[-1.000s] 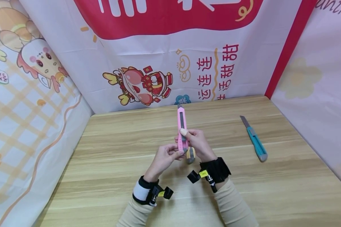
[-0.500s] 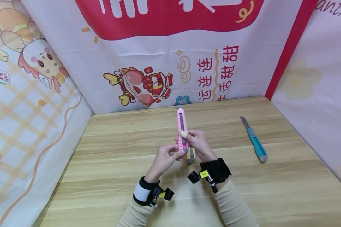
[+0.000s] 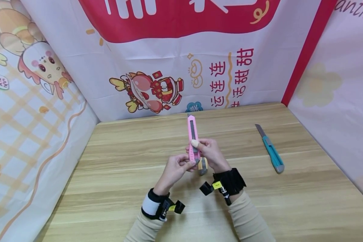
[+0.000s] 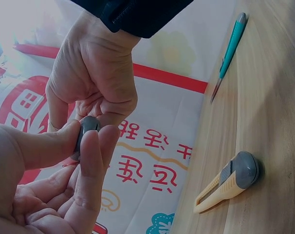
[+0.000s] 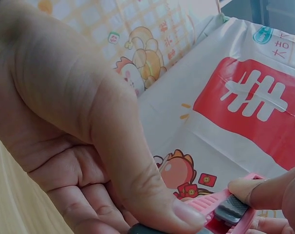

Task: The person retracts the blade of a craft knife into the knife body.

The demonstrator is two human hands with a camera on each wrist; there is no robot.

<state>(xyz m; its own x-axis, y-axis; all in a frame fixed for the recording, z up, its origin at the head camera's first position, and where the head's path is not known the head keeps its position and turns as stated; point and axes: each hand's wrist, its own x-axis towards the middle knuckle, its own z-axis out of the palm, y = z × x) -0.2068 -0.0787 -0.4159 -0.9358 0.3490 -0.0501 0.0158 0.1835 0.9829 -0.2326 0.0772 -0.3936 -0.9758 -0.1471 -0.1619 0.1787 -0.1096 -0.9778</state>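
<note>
I have the fingers of both hands gripping the pink knife (image 3: 193,129): the left hand (image 3: 176,167) pinches its rounded grey cap (image 4: 87,129) while the right hand (image 3: 213,154) holds the middle, thumb on the slider (image 5: 230,209); the knife is raised above the counter (image 3: 124,174), tip pointing away from the person, a short bit of blade (image 3: 189,115) out; my right wrist view gives me what the head view is too far off for, the slider's finely textured dark face; near the hands lies the yellow knife (image 4: 232,184), partly hidden in the head view, yet the left wrist view shows me its ribbed, tapering body and bulbous grey end; well apart to the right, the teal knife (image 3: 272,152) rests, flat metal blade out; the counter has streaky wood grain, and behind it hangs creased white cloth (image 3: 93,67) printed in red; bands (image 3: 231,181) wrap both wrists beside beige sleeves (image 3: 251,218).
</note>
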